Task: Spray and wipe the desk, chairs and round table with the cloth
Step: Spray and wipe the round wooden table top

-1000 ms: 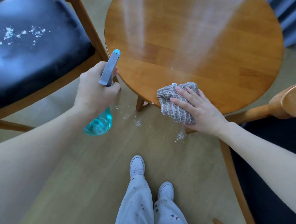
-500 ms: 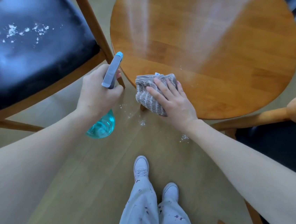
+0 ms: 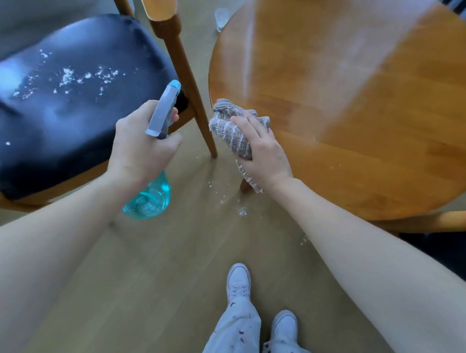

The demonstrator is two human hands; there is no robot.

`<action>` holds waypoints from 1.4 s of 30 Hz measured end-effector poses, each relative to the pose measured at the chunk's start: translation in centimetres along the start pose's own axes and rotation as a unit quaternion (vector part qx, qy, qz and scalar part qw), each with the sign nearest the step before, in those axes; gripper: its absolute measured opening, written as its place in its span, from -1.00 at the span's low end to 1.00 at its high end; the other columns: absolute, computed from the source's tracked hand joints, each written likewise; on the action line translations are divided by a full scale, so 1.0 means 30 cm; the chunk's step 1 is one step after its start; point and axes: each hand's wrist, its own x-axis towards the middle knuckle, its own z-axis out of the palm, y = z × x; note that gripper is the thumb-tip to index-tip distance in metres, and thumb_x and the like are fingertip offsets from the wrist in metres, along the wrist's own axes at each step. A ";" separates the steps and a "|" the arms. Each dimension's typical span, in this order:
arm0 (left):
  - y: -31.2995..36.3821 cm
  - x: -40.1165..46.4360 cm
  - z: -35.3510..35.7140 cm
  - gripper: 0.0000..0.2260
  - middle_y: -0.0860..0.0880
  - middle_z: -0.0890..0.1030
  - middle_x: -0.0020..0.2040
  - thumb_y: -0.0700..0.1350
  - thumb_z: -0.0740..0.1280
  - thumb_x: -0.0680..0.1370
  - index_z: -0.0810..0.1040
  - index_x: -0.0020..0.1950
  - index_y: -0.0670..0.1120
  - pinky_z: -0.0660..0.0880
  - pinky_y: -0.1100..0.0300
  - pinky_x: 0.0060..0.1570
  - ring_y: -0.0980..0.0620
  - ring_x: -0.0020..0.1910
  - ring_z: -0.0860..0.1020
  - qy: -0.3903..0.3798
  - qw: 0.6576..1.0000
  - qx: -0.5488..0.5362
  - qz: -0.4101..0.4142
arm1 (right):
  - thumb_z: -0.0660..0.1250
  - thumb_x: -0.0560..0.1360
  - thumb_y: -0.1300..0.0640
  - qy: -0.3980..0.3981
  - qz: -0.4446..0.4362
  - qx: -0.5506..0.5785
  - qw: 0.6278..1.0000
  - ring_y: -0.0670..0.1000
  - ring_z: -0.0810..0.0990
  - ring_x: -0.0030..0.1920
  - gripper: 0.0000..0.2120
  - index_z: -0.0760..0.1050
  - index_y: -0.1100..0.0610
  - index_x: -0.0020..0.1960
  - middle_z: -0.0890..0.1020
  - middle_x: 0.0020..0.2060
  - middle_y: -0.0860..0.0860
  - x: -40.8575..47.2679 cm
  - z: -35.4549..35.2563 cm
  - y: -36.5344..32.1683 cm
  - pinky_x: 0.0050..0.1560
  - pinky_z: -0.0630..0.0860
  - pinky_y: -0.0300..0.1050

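Observation:
My right hand presses a grey striped cloth against the left rim of the round wooden table, fingers laid over the cloth, part of which hangs off the edge. My left hand grips a spray bottle by its grey head, its teal body hanging below my wrist, held over the floor between chair and table. To the left stands a wooden chair with a black seat speckled with white crumbs.
White crumbs lie on the wood floor below the table edge. A second chair's wooden arm sticks out under the table at right. A clear cup stands on the floor behind. My feet are near the bottom.
My right hand has slid the cloth leftward along the table's near edge to its left rim. The left hand kept the bottle in about the same place.

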 end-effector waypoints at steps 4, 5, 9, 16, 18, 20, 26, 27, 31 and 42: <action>0.050 0.005 0.007 -0.81 0.07 0.55 -0.15 -0.28 0.33 0.47 0.54 0.07 -0.13 0.30 0.58 -0.21 0.09 -0.16 0.48 -0.011 1.000 -0.010 0.009 | 0.37 0.50 0.03 0.024 0.049 0.026 0.998 0.07 0.24 0.47 -0.41 0.23 -0.04 0.47 0.25 0.49 0.00 -0.014 -0.169 0.074 0.40 0.29 0.14; 0.064 0.007 0.017 -0.85 0.04 0.59 -0.09 -0.27 0.33 0.47 0.52 -0.01 -0.08 0.33 0.53 -0.16 0.08 -0.13 0.50 -0.015 1.000 -0.022 0.006 | 0.38 0.50 0.01 0.021 0.066 0.026 0.997 0.06 0.25 0.46 -0.40 0.23 -0.07 0.46 0.25 0.49 -0.03 -0.022 -0.218 0.099 0.37 0.33 0.11; 0.130 0.006 0.082 -0.76 -0.04 0.62 -0.07 -0.28 0.34 0.46 0.40 -0.21 0.05 0.41 0.42 -0.12 0.02 -0.04 0.58 -0.036 0.998 -0.050 0.018 | 0.39 0.49 -0.01 0.017 0.115 0.015 0.993 0.06 0.22 0.47 -0.40 0.24 -0.07 0.46 0.29 0.47 -0.08 -0.081 -0.388 0.215 0.35 0.31 0.04; 0.156 0.009 0.176 -0.81 0.18 0.39 -0.37 -0.31 0.32 0.45 0.56 0.03 -0.15 0.36 0.35 -0.23 0.15 -0.37 0.43 -0.081 0.995 -0.063 0.019 | 0.39 0.46 -0.06 -0.069 0.148 -0.107 0.981 0.07 0.03 0.53 -0.44 0.30 -0.05 0.41 0.27 0.48 -0.03 -0.240 -0.466 0.446 0.49 -0.20 0.14; 0.144 0.021 0.188 -0.78 0.19 0.39 -0.36 -0.30 0.32 0.46 0.55 0.08 -0.16 0.35 0.36 -0.21 0.16 -0.36 0.42 -0.088 0.995 -0.053 0.020 | 0.39 0.47 -0.02 -0.058 0.130 -0.108 0.984 0.05 -0.04 0.54 -0.46 0.33 0.00 0.40 0.22 0.50 0.02 -0.245 -0.426 0.464 0.49 -0.23 0.11; 0.136 0.036 0.193 -0.78 0.19 0.39 -0.35 -0.29 0.31 0.47 0.55 0.10 -0.16 0.34 0.38 -0.22 0.17 -0.36 0.42 -0.093 0.994 -0.047 0.018 | 0.37 0.49 0.00 -0.032 0.143 -0.077 0.986 0.03 -0.08 0.54 -0.46 0.31 0.03 0.42 0.16 0.52 0.03 -0.230 -0.377 0.446 0.51 -0.19 0.08; 0.097 0.088 0.195 -0.77 0.14 0.52 -0.22 -0.28 0.31 0.46 0.56 0.10 -0.12 0.30 0.49 -0.26 0.20 -0.29 0.48 -0.077 0.996 -0.042 -0.020 | 0.26 0.52 -0.17 -0.018 0.089 -0.121 0.988 0.09 -0.11 0.54 -0.37 0.21 0.07 0.49 0.08 0.54 0.07 -0.124 -0.207 0.326 0.51 -0.18 0.05; 0.092 0.093 0.192 -0.78 0.14 0.52 -0.22 -0.28 0.31 0.47 0.55 0.09 -0.13 0.30 0.48 -0.25 0.20 -0.28 0.48 -0.075 0.996 -0.042 -0.024 | 0.26 0.53 -0.17 -0.018 0.075 -0.123 0.989 0.09 -0.10 0.54 -0.37 0.22 0.07 0.49 0.08 0.54 0.07 -0.105 -0.178 0.300 0.51 -0.18 0.05; 0.073 0.118 0.168 -0.83 0.14 0.50 -0.25 -0.26 0.32 0.49 0.53 0.07 -0.12 0.30 0.48 -0.26 0.17 -0.29 0.48 -0.071 0.997 -0.026 -0.028 | 0.29 0.52 -0.11 -0.002 0.019 -0.088 0.996 0.14 0.03 0.53 -0.46 0.34 0.09 0.42 0.22 0.50 0.09 -0.051 -0.068 0.200 0.49 -0.11 0.06; 0.114 0.182 0.083 -0.86 0.03 0.57 -0.10 -0.29 0.31 0.46 0.49 -0.08 -0.07 0.32 0.52 -0.28 0.18 -0.29 0.47 -0.036 0.999 -0.016 0.005 | 0.48 0.35 0.35 -0.086 -0.094 0.020 0.992 0.17 0.17 0.49 -0.54 0.50 0.20 0.22 0.43 0.37 0.10 -0.030 0.046 0.024 0.48 -0.05 0.05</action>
